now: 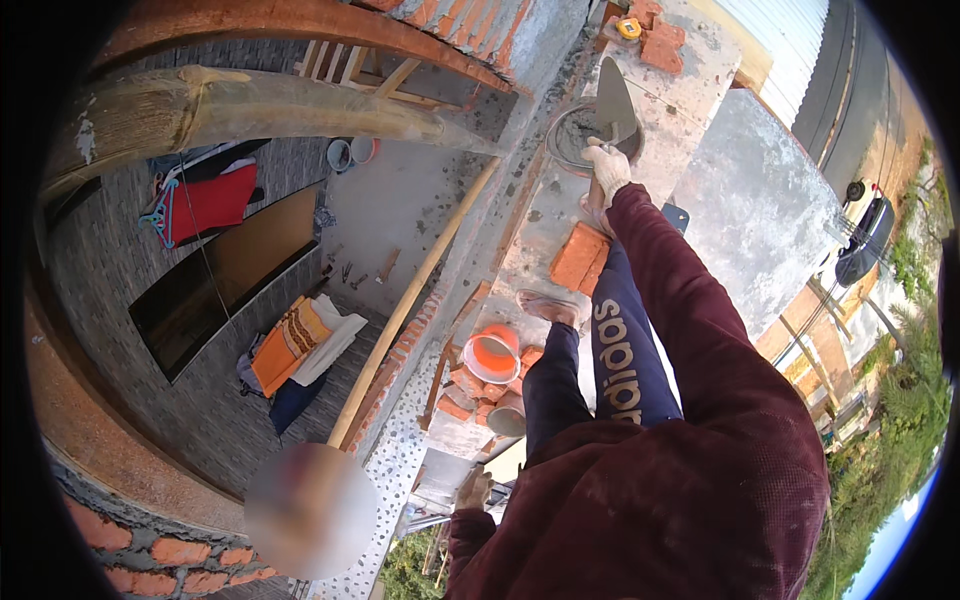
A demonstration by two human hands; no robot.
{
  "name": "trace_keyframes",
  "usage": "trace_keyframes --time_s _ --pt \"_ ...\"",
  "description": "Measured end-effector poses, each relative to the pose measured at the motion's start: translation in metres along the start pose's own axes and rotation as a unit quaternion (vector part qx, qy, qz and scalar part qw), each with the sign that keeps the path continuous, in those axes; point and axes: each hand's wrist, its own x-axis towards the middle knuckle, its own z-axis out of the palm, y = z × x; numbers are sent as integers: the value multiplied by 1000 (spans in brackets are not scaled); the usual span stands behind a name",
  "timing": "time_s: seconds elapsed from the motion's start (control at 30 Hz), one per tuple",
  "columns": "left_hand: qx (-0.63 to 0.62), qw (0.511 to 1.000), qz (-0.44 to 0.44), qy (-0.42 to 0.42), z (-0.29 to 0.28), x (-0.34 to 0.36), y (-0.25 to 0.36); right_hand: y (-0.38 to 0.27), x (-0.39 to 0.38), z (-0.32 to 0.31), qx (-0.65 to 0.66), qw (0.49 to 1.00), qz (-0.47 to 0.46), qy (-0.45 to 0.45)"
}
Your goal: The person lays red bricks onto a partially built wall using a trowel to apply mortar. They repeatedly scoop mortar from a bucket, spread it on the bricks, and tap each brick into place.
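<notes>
Though gloved, R fingers (598, 150) tight on pointed metal trowel (616, 105) over grey-caked bkt (557, 147); L fingers (474, 484) unclear.

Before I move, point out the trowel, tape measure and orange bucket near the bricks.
Trowel (616, 104): head view, middle of the blade.
Tape measure (628, 29): head view, its yellow case.
Orange bucket (488, 350): head view, its orange wall.

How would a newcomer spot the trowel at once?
Find the maroon right sleeve reaching up the picture and follow it to the pale-gloved right hand near the top. That hand grips the trowel. Flat and grey, it tapers to a point, unlike the round tub behind it and the blocky red bricks nearby.
</notes>
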Motion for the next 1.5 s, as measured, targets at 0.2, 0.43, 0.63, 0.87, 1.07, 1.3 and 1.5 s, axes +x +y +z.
trace_keyframes --time_s 0.2,0.43,0.63,0.87,1.07,1.3,1.5 --pt "-75 994 -30 79 -17 -45 -48 69 24 63 188 953 77 -226" --pt "-82 982 -5 173 -65 -32 -28 103 136 6 43 998 6 -52" --pt "-491 801 203 277 -188 -13 11 69 51 -70 44 984 153 -74" --pt "-769 461 384 220 -335 -83 176 -92 -93 -105 -28 999 30 7" --pt "-831 353 412 123 -386 -92 207 -148 -258 -124 64 998 11 0" --pt "-824 333 459 -17 -412 -14 174 -172 -348 -155 -2 998 67 12" --pt "-670 379 633 -76 -477 -11 181 -171 -401 -168 -51 993 85 66"
